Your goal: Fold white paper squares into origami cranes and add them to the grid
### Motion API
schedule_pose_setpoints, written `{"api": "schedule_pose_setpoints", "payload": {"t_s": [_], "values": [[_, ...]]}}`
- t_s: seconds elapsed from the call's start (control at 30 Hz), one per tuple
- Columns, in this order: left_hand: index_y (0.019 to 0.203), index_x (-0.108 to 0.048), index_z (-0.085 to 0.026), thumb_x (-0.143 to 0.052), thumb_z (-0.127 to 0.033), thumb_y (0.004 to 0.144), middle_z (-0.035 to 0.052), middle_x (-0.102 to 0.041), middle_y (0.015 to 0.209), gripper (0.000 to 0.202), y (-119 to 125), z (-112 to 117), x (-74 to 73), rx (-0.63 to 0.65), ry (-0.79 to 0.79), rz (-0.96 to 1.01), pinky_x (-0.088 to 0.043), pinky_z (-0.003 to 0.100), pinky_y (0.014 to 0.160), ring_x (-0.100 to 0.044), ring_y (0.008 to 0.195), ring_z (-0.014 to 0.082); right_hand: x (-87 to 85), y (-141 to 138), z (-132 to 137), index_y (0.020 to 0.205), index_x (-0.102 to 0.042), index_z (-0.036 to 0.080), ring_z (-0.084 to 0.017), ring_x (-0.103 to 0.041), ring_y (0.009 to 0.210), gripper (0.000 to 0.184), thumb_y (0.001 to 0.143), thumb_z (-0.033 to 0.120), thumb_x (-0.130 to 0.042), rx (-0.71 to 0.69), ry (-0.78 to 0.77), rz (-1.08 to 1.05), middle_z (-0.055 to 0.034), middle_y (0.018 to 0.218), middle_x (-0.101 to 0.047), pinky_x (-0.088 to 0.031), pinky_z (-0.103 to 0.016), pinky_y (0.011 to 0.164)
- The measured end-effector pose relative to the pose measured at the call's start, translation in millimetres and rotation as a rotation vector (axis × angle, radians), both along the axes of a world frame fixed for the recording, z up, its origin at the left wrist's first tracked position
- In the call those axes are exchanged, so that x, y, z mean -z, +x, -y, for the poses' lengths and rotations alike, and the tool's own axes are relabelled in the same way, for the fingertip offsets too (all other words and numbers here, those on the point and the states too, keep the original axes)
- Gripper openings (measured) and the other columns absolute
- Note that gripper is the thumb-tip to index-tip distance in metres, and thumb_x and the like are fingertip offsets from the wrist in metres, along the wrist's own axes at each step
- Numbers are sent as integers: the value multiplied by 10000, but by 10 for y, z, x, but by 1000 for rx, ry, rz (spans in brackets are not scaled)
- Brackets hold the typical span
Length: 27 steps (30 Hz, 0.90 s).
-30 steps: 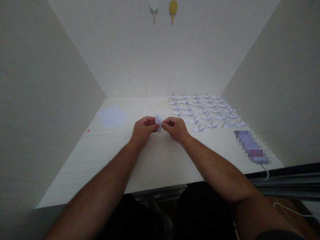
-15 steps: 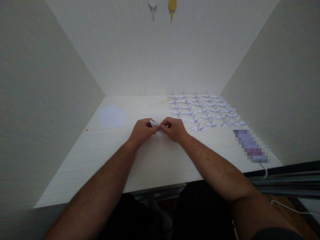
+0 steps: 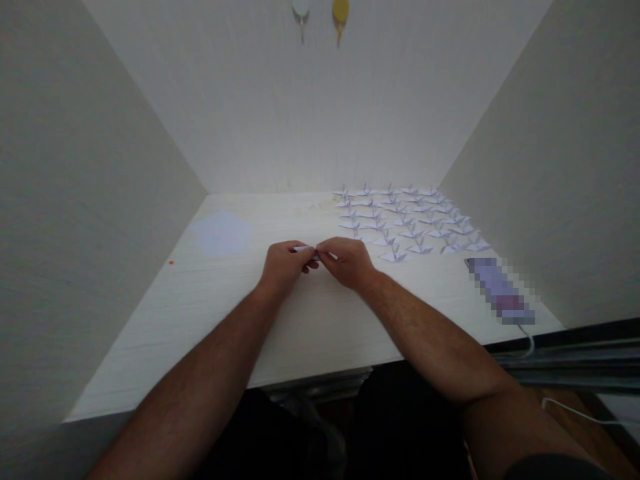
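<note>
Left of the rows of paper cranes (image 3: 403,222), toward their near side, a small folded white paper (image 3: 302,249) was getting pinched from both ends. The left hand (image 3: 286,265) had its grip closed on it, thumb on top, with just a narrow strip showing. The right hand (image 3: 349,260), the one nearest the cranes, had thumb and finger pinching the other end, right up against the left fingertips. Fingers hid most of the paper, so couldn't make out its full shape, sorry.

Well left of the cranes, some pale paper (image 3: 221,233) lay flat on the white tabletop (image 3: 165,320), and a tiny orange-red speck (image 3: 171,263) sat even further left. Just off the cranes' near right corner was a pixelated flat device (image 3: 500,293) with a pale cable (image 3: 531,345). Up behind the cranes and a bit left, the back wall (image 3: 320,120) had a white hook (image 3: 301,8) and a yellow hook (image 3: 341,10).
</note>
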<state>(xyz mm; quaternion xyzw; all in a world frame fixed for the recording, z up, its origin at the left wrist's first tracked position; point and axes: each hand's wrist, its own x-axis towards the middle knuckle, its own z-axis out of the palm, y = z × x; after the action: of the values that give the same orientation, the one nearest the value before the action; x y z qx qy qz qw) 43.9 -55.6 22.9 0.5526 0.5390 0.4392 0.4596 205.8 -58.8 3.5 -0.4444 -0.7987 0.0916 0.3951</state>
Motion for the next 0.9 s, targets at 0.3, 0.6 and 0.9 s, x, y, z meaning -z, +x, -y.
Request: {"api": "schedule_pose_setpoints", "payload": {"t_s": [0.3, 0.6, 0.9], "values": [[632, -668, -132, -768, -276, 633, 60, -648, 561, 175, -37, -39, 48, 85, -132, 256, -453, 259, 484, -612, 494, 152, -4, 19, 2, 847, -726, 224, -155, -682, 870, 174, 885, 216, -557, -75, 38, -103, -41, 911, -751, -509, -282, 813], [702, -682, -127, -802, -315, 631, 57, -667, 607, 234, -58, -47, 19, 37, -71, 276, -484, 267, 532, -632, 533, 153, -43, -28, 8, 847, -750, 212, -139, -662, 707, 136, 832, 259, -623, 23, -190, -415, -23, 800, -752, -522, -280, 681], [793, -722, -141, -800, -352, 675, 65, -716, 691, 253, -65, -1, -35, 86, 104, 200, -548, 322, 670, -677, 654, 176, -49, -17, -52, 810, -741, 187, -131, -651, 655, 149, 772, 327, -706, -18, -349, -594, -25, 732, -735, -515, -266, 629]]}}
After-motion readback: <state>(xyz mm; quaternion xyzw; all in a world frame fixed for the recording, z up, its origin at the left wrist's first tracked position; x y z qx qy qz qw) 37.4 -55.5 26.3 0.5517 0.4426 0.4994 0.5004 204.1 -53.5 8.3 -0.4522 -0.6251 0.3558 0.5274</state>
